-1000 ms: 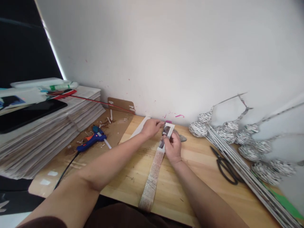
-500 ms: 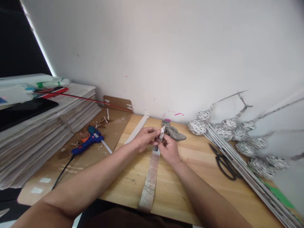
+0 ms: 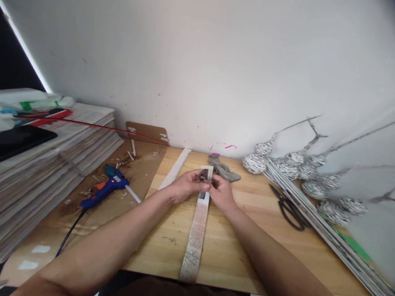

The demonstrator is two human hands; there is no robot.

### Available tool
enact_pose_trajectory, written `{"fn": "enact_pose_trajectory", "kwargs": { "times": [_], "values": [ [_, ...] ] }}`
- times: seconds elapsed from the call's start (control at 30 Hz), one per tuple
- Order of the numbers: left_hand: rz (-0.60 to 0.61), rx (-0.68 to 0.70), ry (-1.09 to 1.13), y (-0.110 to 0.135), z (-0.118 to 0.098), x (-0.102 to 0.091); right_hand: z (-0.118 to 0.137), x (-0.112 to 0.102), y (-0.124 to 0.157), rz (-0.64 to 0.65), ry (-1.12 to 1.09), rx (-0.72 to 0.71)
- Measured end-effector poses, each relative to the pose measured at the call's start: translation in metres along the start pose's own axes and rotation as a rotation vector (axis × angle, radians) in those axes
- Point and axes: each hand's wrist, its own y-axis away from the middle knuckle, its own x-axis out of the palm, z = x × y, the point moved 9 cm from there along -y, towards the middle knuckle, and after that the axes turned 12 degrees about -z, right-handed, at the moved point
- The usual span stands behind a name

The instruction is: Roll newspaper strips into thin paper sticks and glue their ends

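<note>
A long strip of printed newspaper (image 3: 195, 234) runs from the table's front edge up to my hands. My left hand (image 3: 189, 185) pinches its far end from the left, thumb lying across the print. From the right, my right hand (image 3: 220, 191) grips the same end, its thumb close to the other thumb. The strip's tip stands up between the two hands, with a dark picture on it. Behind my right hand lies a crumpled grey cloth (image 3: 226, 170). Left of the hands is a white paper strip (image 3: 175, 167) on the table.
A blue glue gun (image 3: 106, 190) rests on brown cardboard (image 3: 145, 164) at left, beside stacked newspapers (image 3: 58, 164). Black scissors (image 3: 288, 211), a bundle of paper sticks (image 3: 311, 209) and several woven paper gourds (image 3: 254, 163) lie at right, near the wall.
The strip's tip, folded to a slanted point before, now shows flat and square between my hands. My left hand has shifted slightly. The whole view has turned a little.
</note>
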Motion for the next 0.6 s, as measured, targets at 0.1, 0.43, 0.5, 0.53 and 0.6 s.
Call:
{"fn": "enact_pose_trajectory", "kwargs": {
  "times": [0.1, 0.43, 0.5, 0.53, 0.6],
  "values": [
    [-0.176, -0.049, 0.033, -0.004, 0.001, -0.015, 0.007, 0.002, 0.003, 0.077, 0.036, -0.05],
    [-0.219, -0.105, 0.031, 0.008, -0.007, -0.004, -0.005, -0.048, -0.031, -0.064, 0.859, -0.246],
    [-0.188, -0.12, 0.013, 0.011, -0.003, 0.001, -0.009, -0.047, -0.029, -0.022, 0.959, -0.21],
    [-0.182, -0.115, 0.002, 0.012, -0.003, 0.002, -0.009, -0.049, -0.028, -0.032, 0.98, -0.199],
    [-0.184, -0.108, -0.027, 0.013, -0.003, 0.002, -0.007, -0.054, -0.028, -0.085, 0.97, -0.175]
  ]
}}
